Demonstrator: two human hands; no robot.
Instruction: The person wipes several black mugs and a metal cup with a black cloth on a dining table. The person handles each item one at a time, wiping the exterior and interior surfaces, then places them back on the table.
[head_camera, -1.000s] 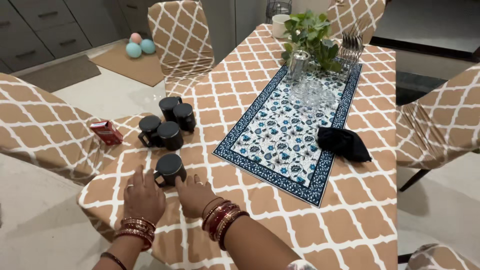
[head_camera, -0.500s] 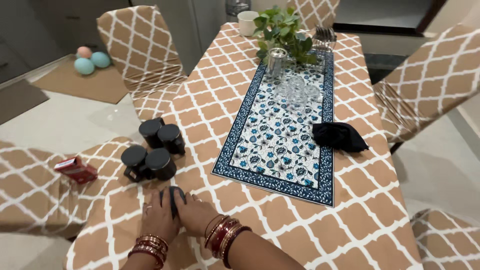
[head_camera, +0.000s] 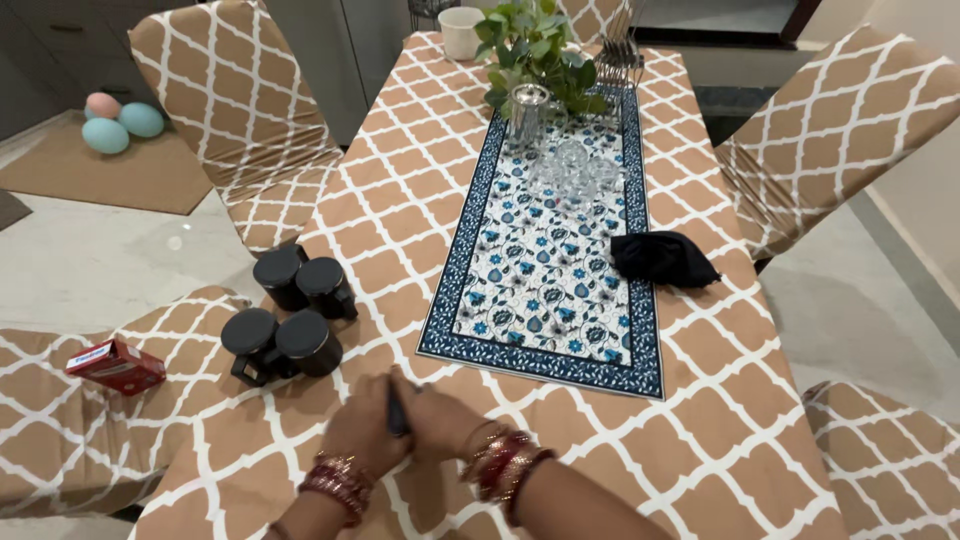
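Note:
Both my hands are cupped around a black mug (head_camera: 397, 410) near the front edge of the table (head_camera: 720, 400). My left hand (head_camera: 360, 435) covers its left side and my right hand (head_camera: 440, 420) its right side, so only a dark sliver of the mug shows between them. Just left of my hands, two black upside-down mugs (head_camera: 280, 342) stand together, and two more black mugs (head_camera: 300, 280) stand behind them.
A blue floral runner (head_camera: 550, 240) lies along the table's middle with clear glasses (head_camera: 575, 165), a steel jug (head_camera: 527, 110), a plant (head_camera: 535, 45) and forks (head_camera: 620, 60). A black cloth (head_camera: 662, 258) lies at the right. Covered chairs surround the table; a small red box (head_camera: 115, 365) lies on the left chair.
My hands have closed over the nearest mug and slid it to the right along the front edge, away from the other mugs. The view has shifted left.

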